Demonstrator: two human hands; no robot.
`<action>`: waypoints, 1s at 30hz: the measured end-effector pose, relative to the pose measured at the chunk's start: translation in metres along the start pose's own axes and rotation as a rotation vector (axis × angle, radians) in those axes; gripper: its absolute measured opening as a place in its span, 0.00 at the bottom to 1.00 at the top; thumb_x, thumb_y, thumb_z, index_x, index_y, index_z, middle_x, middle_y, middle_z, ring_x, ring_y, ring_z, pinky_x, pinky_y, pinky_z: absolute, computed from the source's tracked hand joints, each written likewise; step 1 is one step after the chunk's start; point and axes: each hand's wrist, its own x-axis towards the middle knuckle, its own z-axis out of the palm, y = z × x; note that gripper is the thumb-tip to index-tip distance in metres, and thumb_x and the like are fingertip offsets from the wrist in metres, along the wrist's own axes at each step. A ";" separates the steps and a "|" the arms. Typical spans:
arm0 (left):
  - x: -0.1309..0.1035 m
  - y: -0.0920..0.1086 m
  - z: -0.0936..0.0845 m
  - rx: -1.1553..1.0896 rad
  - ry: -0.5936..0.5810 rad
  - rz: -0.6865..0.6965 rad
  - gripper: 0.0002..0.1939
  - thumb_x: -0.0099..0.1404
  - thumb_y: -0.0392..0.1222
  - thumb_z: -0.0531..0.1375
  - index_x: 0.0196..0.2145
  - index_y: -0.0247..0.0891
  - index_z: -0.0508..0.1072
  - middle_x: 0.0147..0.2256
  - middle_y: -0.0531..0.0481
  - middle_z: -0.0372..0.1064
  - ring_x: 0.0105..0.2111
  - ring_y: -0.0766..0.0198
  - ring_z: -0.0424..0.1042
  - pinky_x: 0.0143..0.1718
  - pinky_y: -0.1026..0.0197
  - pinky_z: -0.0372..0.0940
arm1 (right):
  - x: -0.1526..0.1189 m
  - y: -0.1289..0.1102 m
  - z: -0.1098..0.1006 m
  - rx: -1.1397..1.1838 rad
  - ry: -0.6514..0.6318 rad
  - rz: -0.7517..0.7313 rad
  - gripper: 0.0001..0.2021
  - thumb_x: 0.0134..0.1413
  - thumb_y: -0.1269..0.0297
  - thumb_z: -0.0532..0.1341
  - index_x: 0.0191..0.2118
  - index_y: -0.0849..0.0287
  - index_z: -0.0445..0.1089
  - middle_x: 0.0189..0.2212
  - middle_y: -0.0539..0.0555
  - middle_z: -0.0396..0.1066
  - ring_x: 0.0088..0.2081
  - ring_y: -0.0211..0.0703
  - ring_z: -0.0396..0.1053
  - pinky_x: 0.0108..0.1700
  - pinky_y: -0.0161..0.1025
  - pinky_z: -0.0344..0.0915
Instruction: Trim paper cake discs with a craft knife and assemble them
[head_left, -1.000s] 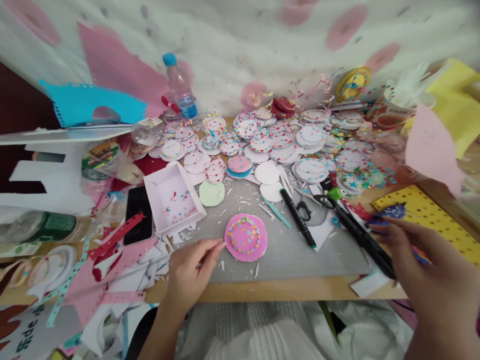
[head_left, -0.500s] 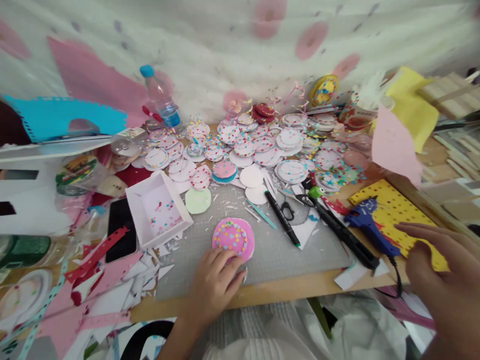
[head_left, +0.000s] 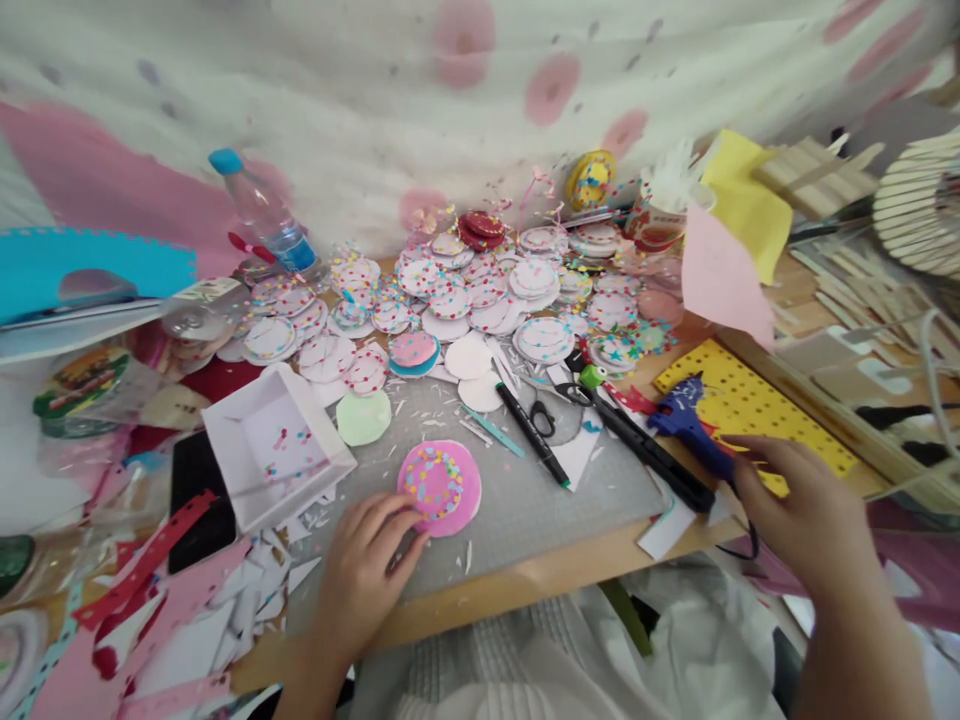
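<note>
A round pink paper disc (head_left: 465,480) with a ring of small coloured dots lies flat on the grey cutting mat (head_left: 517,530). At its lower left edge are the fingertips of my left hand (head_left: 367,560), fingers stretched and apart, holding nothing. To the right, my right hand (head_left: 810,520) has thumb and fingers closed around the handle end of a blue hot glue gun (head_left: 686,415), which lies partly on a yellow dotted sheet (head_left: 780,410). The glue gun's cord hangs below the hand.
Many dotted paper discs (head_left: 450,295) are heaped at the back. A white box (head_left: 274,445) with loose confetti stands left. A black marker (head_left: 532,435), black-handled scissors (head_left: 541,418) and a long black tool (head_left: 652,450) lie between the hands. A plastic bottle (head_left: 262,210) leans behind.
My right hand has moved left and closed on the glue gun's handle. My left hand has slid back from the top of the pink disc to its edge. The view has turned right.
</note>
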 end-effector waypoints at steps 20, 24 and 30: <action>-0.021 -0.003 -0.003 -0.053 0.142 -0.091 0.09 0.65 0.32 0.59 0.44 0.39 0.71 0.39 0.46 0.71 0.41 0.59 0.70 0.44 0.55 0.64 | 0.022 -0.088 0.065 0.055 -0.210 -0.288 0.11 0.62 0.63 0.54 0.42 0.62 0.70 0.34 0.59 0.70 0.33 0.51 0.72 0.34 0.45 0.68; -0.023 0.002 -0.002 -0.089 0.167 -0.096 0.10 0.65 0.31 0.59 0.44 0.39 0.71 0.40 0.46 0.71 0.41 0.59 0.70 0.45 0.56 0.64 | 0.028 -0.092 0.072 0.109 -0.227 -0.348 0.10 0.62 0.65 0.52 0.35 0.60 0.69 0.37 0.61 0.69 0.38 0.52 0.70 0.41 0.46 0.68; -0.016 0.015 0.002 -0.233 0.259 -0.209 0.16 0.64 0.32 0.60 0.49 0.39 0.69 0.42 0.46 0.70 0.44 0.60 0.70 0.48 0.58 0.65 | 0.033 -0.099 0.068 0.171 -0.230 -0.338 0.07 0.60 0.64 0.54 0.35 0.57 0.67 0.30 0.55 0.70 0.30 0.47 0.71 0.33 0.41 0.68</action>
